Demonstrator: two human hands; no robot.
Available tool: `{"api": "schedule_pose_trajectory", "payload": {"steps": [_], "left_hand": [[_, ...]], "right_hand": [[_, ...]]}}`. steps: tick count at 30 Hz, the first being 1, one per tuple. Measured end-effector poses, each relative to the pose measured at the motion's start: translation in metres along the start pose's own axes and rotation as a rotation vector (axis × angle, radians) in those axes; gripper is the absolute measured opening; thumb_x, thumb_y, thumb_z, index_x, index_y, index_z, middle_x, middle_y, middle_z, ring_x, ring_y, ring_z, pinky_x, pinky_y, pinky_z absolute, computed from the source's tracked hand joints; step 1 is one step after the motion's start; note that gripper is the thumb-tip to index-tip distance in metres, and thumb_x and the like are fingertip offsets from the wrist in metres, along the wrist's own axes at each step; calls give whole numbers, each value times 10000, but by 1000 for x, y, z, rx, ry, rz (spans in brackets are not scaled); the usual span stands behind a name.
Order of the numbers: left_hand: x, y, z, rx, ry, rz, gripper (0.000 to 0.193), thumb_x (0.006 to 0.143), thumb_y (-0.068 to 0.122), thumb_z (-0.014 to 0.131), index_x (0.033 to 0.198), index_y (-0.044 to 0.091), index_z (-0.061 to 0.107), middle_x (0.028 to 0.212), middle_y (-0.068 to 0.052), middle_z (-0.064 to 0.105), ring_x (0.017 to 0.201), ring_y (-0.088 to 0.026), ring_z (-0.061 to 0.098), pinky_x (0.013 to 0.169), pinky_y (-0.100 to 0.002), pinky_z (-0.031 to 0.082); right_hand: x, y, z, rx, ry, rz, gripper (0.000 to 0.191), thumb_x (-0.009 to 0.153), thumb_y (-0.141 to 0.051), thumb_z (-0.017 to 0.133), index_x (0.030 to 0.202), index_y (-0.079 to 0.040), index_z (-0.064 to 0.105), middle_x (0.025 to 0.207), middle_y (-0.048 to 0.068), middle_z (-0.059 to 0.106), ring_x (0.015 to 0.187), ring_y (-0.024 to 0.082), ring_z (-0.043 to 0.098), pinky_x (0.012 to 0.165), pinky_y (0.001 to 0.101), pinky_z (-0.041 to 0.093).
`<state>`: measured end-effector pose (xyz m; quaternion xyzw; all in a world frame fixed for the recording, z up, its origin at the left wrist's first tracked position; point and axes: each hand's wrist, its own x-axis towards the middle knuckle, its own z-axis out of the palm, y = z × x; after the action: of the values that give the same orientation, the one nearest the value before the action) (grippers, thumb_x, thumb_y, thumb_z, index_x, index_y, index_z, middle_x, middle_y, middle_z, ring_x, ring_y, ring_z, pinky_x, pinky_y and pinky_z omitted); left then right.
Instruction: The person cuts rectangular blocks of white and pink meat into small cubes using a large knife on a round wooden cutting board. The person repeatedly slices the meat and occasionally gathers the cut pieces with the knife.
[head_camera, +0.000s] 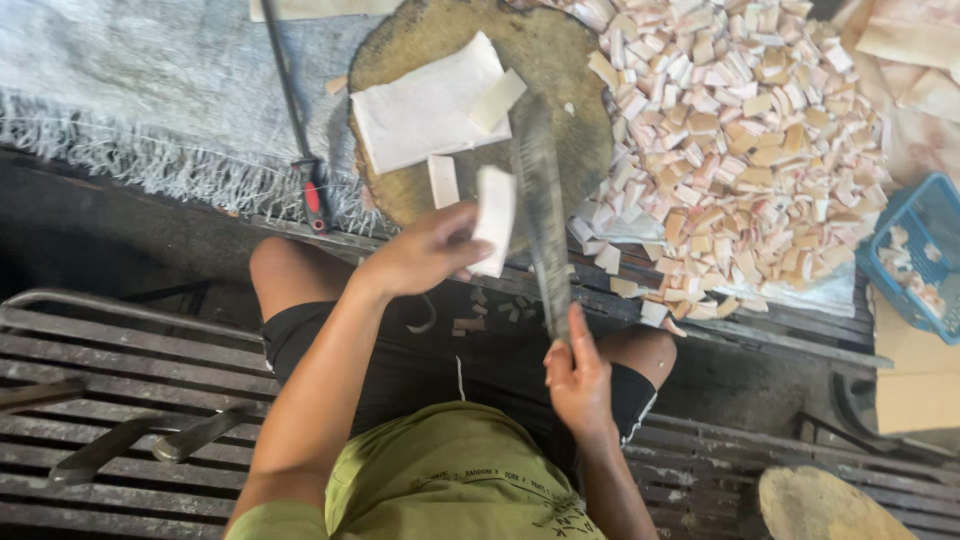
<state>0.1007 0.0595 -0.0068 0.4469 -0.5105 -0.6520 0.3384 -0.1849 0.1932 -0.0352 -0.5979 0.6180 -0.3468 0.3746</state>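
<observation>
Left hand (425, 250) comes first as I read the view from left to right: its fingers are curled around a pale rectangular strip (494, 218), pinched by the lower end so that the rest stands up free, just beside the cleaver blade (540, 200). I think this hold keeps the fingers away from the edge while the free end is offered to it. Further left, on the grey fringed cloth (130, 90), a long tool with a red handle (314, 195) lies apart from both hands, near but out of the working area. Above the left hand is the round wooden chopping block (560, 60), which carries a wide white sheet (420, 115) and a small cut piece (442, 180); the sheet lies flat in the middle, I judge because there it is easy to reach. My right hand (578, 375) is closed around the handle of the cleaver, low and close to the knee, so the long blade rises from it toward the block. To the right of the block a big heap of small pink and cream cubes (740, 130) is spread on the bench, probably pushed there to keep the block free. At the far right a blue plastic basket (915, 250) holds some of the same pieces.
</observation>
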Motion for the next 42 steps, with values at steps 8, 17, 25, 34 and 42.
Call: {"api": "schedule_pose_trajectory", "payload": {"steps": [8, 17, 25, 34, 42], "left_hand": [[100, -13, 43, 769, 150, 286, 238, 915, 46, 600, 1124, 39, 714, 1186, -234, 685, 1005, -426, 684, 901, -486, 540], [71, 16, 38, 765, 68, 332, 506, 743, 105, 770, 1206, -37, 623, 1108, -234, 641, 1055, -433, 619, 869, -490, 512], [74, 19, 47, 895, 115, 384, 381, 835, 109, 740, 1190, -1, 654, 1126, -231, 665, 1079, -429, 627, 934, -485, 507], [91, 12, 54, 882, 98, 390, 340, 858, 106, 716, 1170, -16, 658, 1096, -230, 685, 1072, -427, 647, 945, -487, 516], [103, 12, 60, 888, 101, 445, 346, 851, 124, 725, 1160, -13, 651, 1118, -221, 684, 1088, -422, 639, 955, -481, 513]], "right_hand": [[36, 21, -37, -95, 121, 44, 682, 955, 14, 558, 1598, -105, 365, 667, 40, 626, 541, 75, 562, 524, 245, 513], [40, -17, -77, -193, 426, -404, 623, 1040, 115, 562, 1609, -16, 345, 885, 71, 705, 631, 122, 629, 615, 243, 548], [59, -5, -48, -508, 117, -332, 771, 870, 65, 651, 1589, -92, 423, 809, 146, 679, 652, 288, 654, 627, 391, 546], [55, 0, -55, -416, 252, -447, 677, 928, 7, 583, 1576, -66, 401, 965, 234, 675, 733, 326, 668, 657, 394, 587], [46, 0, -73, -325, 268, -110, 565, 989, -2, 592, 1538, -70, 479, 853, 240, 692, 598, 237, 705, 561, 365, 585]]}}
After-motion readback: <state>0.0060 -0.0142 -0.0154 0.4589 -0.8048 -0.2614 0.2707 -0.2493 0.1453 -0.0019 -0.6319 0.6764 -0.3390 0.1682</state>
